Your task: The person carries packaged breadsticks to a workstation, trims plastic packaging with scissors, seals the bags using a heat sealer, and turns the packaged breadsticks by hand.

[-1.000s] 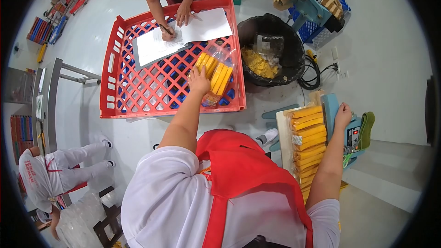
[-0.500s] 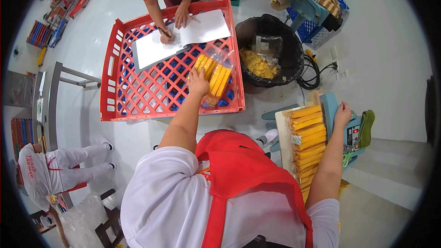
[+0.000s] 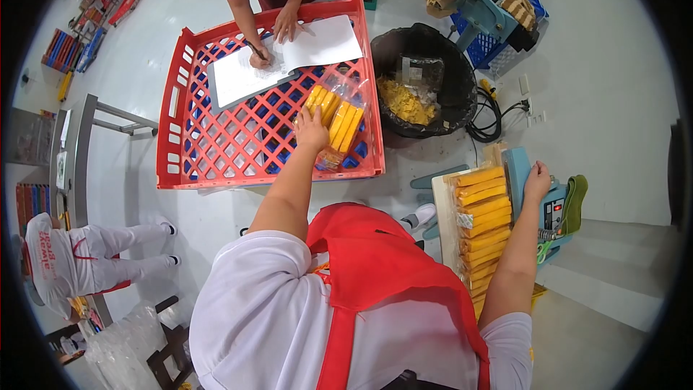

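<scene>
My left hand (image 3: 311, 132) reaches into the upturned-looking red plastic crate (image 3: 238, 126), its fingers bent over the near left edge of a clear plastic pack of yellow bars (image 3: 346, 128). Two groups of bars lie side by side there. At my right, a long row of yellow bars in clear plastic (image 3: 485, 227) lies on a pale board (image 3: 449, 224) against a blue sealing machine (image 3: 517, 173). My right hand (image 3: 537, 180) is at that machine's far end, fingers curled together; what they hold, if anything, is hidden. A red light shows on the machine's panel.
Across the crate a co-worker's hand (image 3: 260, 57) writes on papers (image 3: 249, 76). A black-lined bin (image 3: 455, 112) holds yellow scraps. Cables (image 3: 486, 126) run along the wall near another blue machine (image 3: 476, 0). Another person (image 3: 108, 253) stands at the left near a metal table (image 3: 83, 144).
Both my hands stay in place. At the far left the other person has shifted slightly and their arm has drawn in. The co-worker's writing hand has moved only a little.
</scene>
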Action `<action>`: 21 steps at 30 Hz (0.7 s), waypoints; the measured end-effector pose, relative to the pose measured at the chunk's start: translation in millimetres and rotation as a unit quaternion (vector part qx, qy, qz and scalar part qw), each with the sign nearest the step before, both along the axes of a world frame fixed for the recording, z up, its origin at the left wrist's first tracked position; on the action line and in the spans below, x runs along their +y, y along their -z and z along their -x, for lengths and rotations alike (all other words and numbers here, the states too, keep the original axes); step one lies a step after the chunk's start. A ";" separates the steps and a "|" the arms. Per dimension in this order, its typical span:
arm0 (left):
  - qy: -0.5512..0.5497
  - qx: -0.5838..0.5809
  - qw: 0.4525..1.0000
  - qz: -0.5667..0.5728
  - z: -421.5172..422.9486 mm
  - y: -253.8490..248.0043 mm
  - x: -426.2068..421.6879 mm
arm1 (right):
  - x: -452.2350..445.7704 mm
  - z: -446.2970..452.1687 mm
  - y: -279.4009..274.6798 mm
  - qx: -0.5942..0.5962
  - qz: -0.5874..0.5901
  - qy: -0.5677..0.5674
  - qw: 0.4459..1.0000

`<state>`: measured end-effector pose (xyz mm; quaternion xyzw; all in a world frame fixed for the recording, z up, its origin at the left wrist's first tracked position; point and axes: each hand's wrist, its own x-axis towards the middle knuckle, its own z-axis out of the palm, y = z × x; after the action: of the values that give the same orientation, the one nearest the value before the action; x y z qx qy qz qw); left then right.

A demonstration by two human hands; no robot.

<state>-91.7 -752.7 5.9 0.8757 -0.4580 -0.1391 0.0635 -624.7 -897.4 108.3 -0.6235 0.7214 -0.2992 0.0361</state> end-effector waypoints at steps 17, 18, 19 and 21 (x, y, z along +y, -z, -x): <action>-0.002 0.009 1.000 -0.004 -1.0 1.3 -1.0 | 0.9 -0.4 -1.6 0.006 -0.003 -0.004 1.000; -0.002 0.009 1.000 -0.004 -0.6 -0.2 -1.1 | 0.7 0.1 -1.1 0.006 -0.002 -0.004 1.000; -0.007 0.016 1.000 -0.013 0.1 -3.0 -1.3 | 0.5 0.5 -0.7 0.003 -0.002 -0.003 1.000; -0.011 0.023 0.999 -0.022 1.0 -6.5 -1.6 | 0.1 0.6 -0.5 -0.001 -0.001 -0.003 1.000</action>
<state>-92.7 -754.3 12.4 0.8786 -0.4431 -0.1688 0.0565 -625.2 -897.3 108.7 -0.6256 0.7196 -0.2989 0.0380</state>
